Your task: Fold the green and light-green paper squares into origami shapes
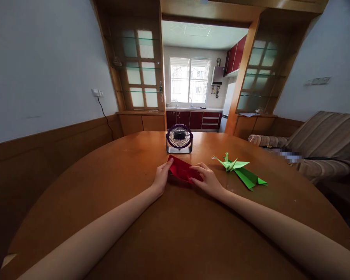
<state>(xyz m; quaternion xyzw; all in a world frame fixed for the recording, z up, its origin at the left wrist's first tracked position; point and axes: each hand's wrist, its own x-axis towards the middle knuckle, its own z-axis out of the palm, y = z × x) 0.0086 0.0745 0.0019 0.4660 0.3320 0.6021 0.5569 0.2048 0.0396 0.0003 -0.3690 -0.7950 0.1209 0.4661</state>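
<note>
Between my two hands is a folded sheet of red paper (181, 169), tilted a little above the wooden table (175, 233). My left hand (162, 175) grips its left end, with the thumb on top and the other fingers hidden behind. At the right end, my right hand (207, 179) has its thumb and curled fingers on the paper. Right of that hand lie a light green origami crane (230, 165) and a darker green folded paper piece (247, 177), which touch or overlap.
A small dark desk fan (179, 138) stands on the table just beyond the paper. A striped armchair (326, 144) is off to the right. From a wall socket (97, 92) at left hangs a black cord. Cabinets and a kitchen lie behind the table.
</note>
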